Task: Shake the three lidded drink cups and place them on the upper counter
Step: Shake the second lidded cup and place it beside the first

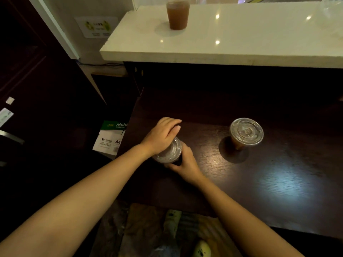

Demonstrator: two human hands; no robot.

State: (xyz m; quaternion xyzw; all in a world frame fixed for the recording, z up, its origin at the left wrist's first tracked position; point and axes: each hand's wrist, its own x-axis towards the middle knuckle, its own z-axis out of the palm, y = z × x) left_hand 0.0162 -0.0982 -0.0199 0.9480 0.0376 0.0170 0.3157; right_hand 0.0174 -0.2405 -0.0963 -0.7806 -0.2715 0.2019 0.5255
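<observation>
Both forearms come in from the bottom edge and meet at one cup near the left end of the dark tabletop. Left hand lies flat across the lid, palm down, fingers together and reaching past the far rim. Right hand wraps the cup body from the right and near side, fingers curled round it. Whether the base touches the wood or is just off it, I can't tell; my hands hide it. Cup looks roughly upright, lid tilted slightly toward me. Second lidded cup stands alone on the tabletop to the right, well apart, nearer my right hand. Third cup is already up on the white upper counter, straight ahead and above the one I'm holding; lid cut off by the frame. My read: one done, this one is capped top and side ready for shaking, then goes forward and up beside the placed cup. Risk is the lid popping if my palm eases off.
</observation>
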